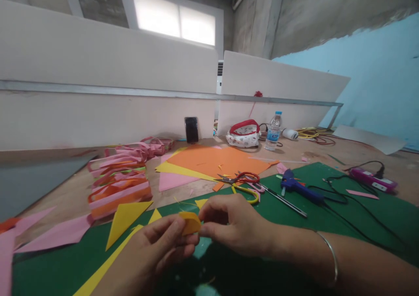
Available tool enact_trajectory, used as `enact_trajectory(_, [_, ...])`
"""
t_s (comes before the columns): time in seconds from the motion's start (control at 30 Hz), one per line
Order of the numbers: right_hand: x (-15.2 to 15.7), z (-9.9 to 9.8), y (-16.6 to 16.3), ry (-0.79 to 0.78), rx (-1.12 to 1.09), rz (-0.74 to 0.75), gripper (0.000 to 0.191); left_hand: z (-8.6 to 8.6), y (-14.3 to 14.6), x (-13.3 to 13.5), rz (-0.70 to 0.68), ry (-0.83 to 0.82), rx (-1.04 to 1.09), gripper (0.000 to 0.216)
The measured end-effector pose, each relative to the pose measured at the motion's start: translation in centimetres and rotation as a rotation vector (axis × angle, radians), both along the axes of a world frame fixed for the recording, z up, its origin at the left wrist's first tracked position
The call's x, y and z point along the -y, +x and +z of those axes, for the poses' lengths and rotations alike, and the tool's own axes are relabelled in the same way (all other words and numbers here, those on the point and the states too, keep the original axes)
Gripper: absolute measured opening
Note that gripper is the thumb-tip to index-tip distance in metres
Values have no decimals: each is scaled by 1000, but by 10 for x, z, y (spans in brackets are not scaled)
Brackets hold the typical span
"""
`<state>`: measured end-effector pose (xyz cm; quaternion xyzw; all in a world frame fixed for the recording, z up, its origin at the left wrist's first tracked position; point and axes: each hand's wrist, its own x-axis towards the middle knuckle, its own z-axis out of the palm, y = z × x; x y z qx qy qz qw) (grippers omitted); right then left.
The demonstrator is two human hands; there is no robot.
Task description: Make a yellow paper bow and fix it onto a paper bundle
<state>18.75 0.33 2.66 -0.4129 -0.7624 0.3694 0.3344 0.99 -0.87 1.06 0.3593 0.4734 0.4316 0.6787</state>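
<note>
A small piece of yellow-orange paper [190,223], curved along its top edge, is pinched between the thumb and fingers of my left hand [163,241]. My right hand [232,222] has its thumb and fingertips closed at the right edge of the same piece. Both hands are over the green mat [268,252]. Yellow paper cutouts [126,219] lie on the mat beyond my left hand. Past my right hand are red-handled scissors [247,177], yellow-handled scissors [247,194] and a pen [283,200].
A blue glue gun [301,189] with a black cord lies at the right near a purple power strip [373,180]. Orange sheets [203,158] and pink-orange paper strips [121,187] cover the left and middle. A phone [191,130], pouch [244,136] and water bottle [273,132] stand behind.
</note>
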Motion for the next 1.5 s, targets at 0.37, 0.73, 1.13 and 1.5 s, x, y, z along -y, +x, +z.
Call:
enact_trajectory(0.37, [-2,-1,2,-90,-54,-4,9,-1,-2,-2,-27,-57,44,34])
enact_trajectory(0.73, [-3,-5,-1,-166,-99,-30,10,-7,-2,4,-120,78,-122,53])
enact_trajectory(1.13, [0,-10,-6,-215,-174,-10,25,-6,0,1,-103,114,-77,46])
enact_trajectory(1.5, [-4,-3,-5,-393,-161,-39,14,-9,-4,-1,-51,145,-348,59])
